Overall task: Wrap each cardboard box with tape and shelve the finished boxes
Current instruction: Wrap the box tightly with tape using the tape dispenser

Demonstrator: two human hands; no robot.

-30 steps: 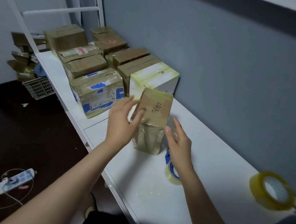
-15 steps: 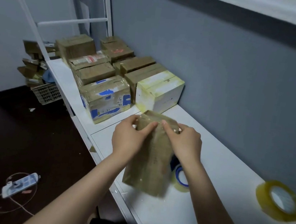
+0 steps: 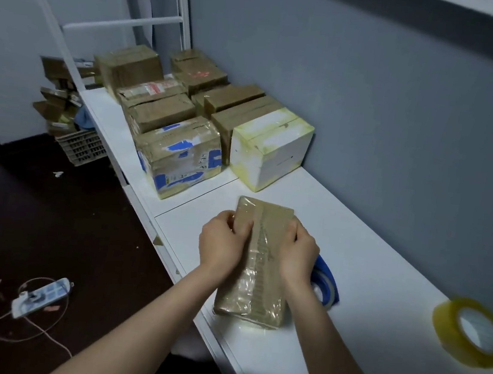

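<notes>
Holding observed: both hands are on one small cardboard box [image 3: 252,285], near the front edge of the white table [image 3: 369,266].

- Box: brown, long and narrow, glossy with clear tape over its faces. It is tilted with the far end up. The near end appears to rest on the table top; contact is not fully certain.
- Left hand [image 3: 221,246]: fingers curled, gripping the box's left edge near the upper end, thumb on the top face.
- Right hand [image 3: 299,253]: fingers curled round the right edge at about the same level. Both hands are closed on the box.
- Blue tape roll [image 3: 326,283]: on the table just beside the right hand, partly hidden behind the wrist.
- Yellowish tape roll [image 3: 470,335]: lying on the table well apart to the right, blurred.
- Far end of the table: a cluster of taped boxes against the grey wall [image 3: 374,109]. The nearest are a white box [image 3: 270,149] with yellowish taped edges and, touching its left side, a blue-marked box [image 3: 180,159]. Several brown boxes [image 3: 161,109] are packed behind them.
- Floor, left: a power strip [image 3: 39,296] with its cable, and a crate [image 3: 82,146] under the table's far end.
</notes>
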